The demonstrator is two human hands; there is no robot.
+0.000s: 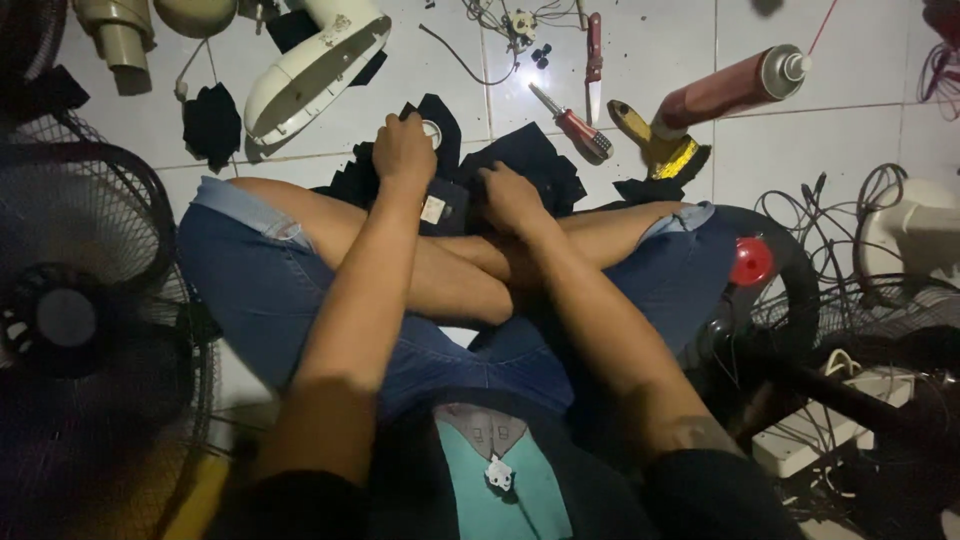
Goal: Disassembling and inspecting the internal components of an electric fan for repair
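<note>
I sit cross-legged on a white tiled floor in blue denim shorts. My left hand [403, 148] is closed around a small round white part [432, 130] at the top of a dark motor-like assembly [452, 200] resting in front of my shins. My right hand [510, 196] presses on the dark assembly beside it, fingers curled onto it. Black cloth or plastic pieces [535, 160] lie under and around the assembly. What exactly the fingers pinch is hidden.
A red-handled screwdriver [572, 125], a red-handled knife [594, 62], a yellow brush [655, 145] and a red spray can [735, 85] lie ahead. Fan grilles [70, 290] stand left, a fan with red cap [750, 262] and cables right, a white fan housing [310, 65] behind.
</note>
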